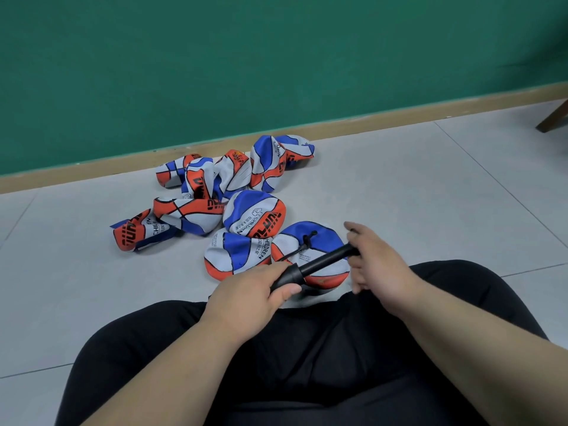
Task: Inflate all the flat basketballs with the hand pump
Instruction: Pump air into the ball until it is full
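Several flat basketballs [215, 192] in orange, blue and white lie crumpled in a heap on the floor. The nearest flat ball [322, 241] sits just in front of my knees, with a thin black hose [302, 245] leading to its top. A black hand pump [319, 264] lies slanted above that ball. My left hand [252, 295] grips the pump's thick barrel end. My right hand [375, 259] holds the handle end, with the index finger sticking out.
I sit on a grey tiled floor [430, 186], my legs in black trousers [307, 348] below the hands. A green wall [276, 56] with a tan skirting board stands behind the heap. A dark wooden furniture leg [553, 118] shows at the far right.
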